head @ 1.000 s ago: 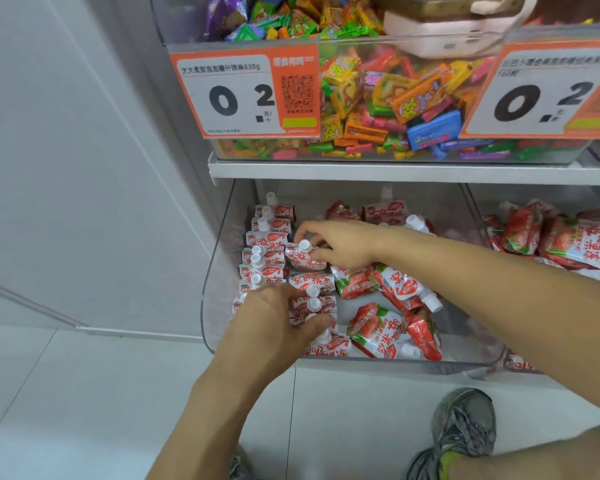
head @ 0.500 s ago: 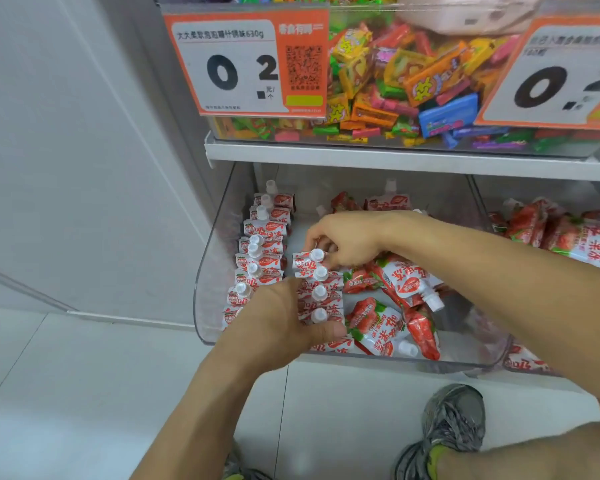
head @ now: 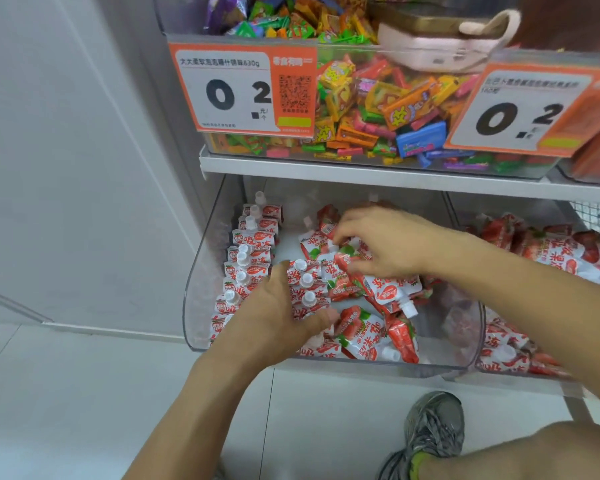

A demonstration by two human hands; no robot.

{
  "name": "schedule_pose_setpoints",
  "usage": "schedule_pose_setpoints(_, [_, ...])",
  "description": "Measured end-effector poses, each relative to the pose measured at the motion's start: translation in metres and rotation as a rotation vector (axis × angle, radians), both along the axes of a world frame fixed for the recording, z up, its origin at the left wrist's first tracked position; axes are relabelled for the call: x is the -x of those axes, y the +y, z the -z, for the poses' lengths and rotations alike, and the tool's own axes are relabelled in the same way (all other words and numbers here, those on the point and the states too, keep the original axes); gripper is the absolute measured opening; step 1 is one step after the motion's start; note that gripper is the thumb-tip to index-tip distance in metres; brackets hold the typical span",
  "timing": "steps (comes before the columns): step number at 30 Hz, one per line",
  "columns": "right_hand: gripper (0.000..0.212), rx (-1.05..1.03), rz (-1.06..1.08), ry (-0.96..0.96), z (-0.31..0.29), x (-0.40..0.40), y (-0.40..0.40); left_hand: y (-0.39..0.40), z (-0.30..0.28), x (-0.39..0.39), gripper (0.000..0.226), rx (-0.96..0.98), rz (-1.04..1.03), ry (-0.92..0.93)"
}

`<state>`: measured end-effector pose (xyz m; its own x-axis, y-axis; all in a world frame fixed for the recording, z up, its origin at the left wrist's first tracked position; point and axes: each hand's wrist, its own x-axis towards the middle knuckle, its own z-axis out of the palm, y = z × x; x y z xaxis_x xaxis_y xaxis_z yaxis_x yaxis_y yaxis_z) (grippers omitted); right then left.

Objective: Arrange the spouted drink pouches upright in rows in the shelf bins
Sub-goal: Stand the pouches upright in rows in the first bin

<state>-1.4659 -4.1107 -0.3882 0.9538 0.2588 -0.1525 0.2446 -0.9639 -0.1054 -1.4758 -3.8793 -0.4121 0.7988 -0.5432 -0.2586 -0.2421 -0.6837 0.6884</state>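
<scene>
A clear plastic bin (head: 201, 289) on the lower shelf holds red-and-white strawberry drink pouches with white spout caps. One upright row (head: 248, 258) runs along the bin's left wall. A second, shorter upright row (head: 305, 282) stands beside it. My left hand (head: 274, 317) rests on the front of this second row, thumb against the pouches. My right hand (head: 378, 240) reaches into the loose pile (head: 378, 327) and pinches a pouch (head: 340, 271) near its top. Loose pouches lie flat on the bin's right side.
A neighbouring bin (head: 520, 348) to the right holds more loose pouches. The upper shelf (head: 326, 171) carries a bin of mixed candy with orange price cards (head: 243, 88). A white wall stands at the left. My shoe (head: 430, 431) is on the tiled floor below.
My right hand has moved right from the second row into the loose pile and taken a pouch. My left hand stays on the front of that row.
</scene>
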Motion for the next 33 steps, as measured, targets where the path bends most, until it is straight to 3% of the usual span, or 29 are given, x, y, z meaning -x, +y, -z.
schedule_pose_setpoints(2, [0.058,0.115,0.034,0.066,-0.002,0.012,-0.005,-0.004,0.001,-0.004,0.090,-0.009,-0.016,-0.076])
schedule_pose_setpoints(8, [0.092,0.193,0.185,0.269,-0.019,0.018,-0.009,-0.020,0.004,-0.016,0.074,-0.019,0.048,-0.225])
schedule_pose_setpoints(12, [0.072,0.217,0.187,0.344,-0.032,0.025,-0.009,-0.024,0.010,-0.020,0.074,-0.154,0.043,-0.286])
schedule_pose_setpoints(15, [0.054,0.308,0.126,0.269,-0.031,0.025,0.007,-0.025,0.012,-0.021,0.069,-0.193,0.051,-0.303])
schedule_pose_setpoints(19, [0.049,-0.021,0.046,0.183,-0.023,-0.004,0.022,-0.021,0.013,-0.022,0.064,-0.183,0.066,-0.274])
schedule_pose_setpoints(22, [0.052,-0.135,0.089,0.216,0.008,-0.053,0.016,-0.014,0.015,-0.019,0.064,-0.190,0.104,-0.281])
schedule_pose_setpoints(28, [0.085,0.230,0.017,0.352,0.027,-0.107,0.032,-0.007,0.020,-0.020,0.065,-0.077,0.089,-0.278])
schedule_pose_setpoints(33, [0.057,0.415,-0.035,0.296,0.036,-0.110,0.037,-0.002,0.023,-0.025,0.067,-0.021,0.082,-0.270])
